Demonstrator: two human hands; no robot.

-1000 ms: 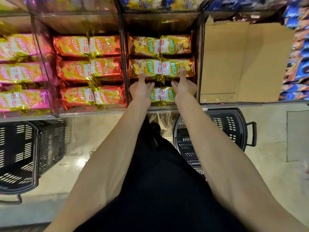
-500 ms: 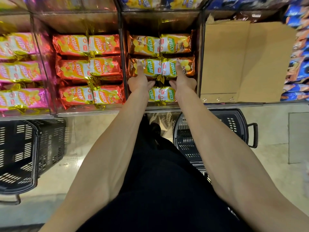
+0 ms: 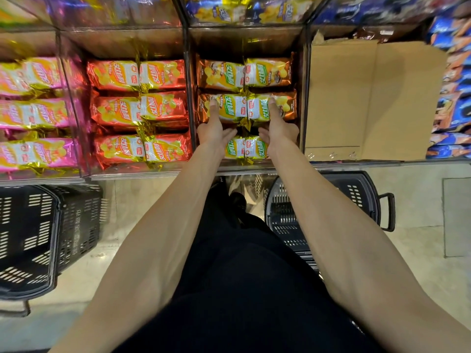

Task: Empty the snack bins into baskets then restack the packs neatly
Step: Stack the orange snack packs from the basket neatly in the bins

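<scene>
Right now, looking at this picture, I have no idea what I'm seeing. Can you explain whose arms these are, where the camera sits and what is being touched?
This is one picture from a camera worn on a person's head, looking forward and down, so the two bare arms are the wearer's own. There is no machine. Ahead is a shelf of clear bins holding pink snack packs, red snack packs, brown snack packs and flat cardboard. The left hand and right hand reach into the brown bin. Each thumb lies on top of a middle-row pack, with the fingers at its near edge. I cannot tell whether they truly grip. On the floor below stand the left basket and the right basket, both black.
</scene>
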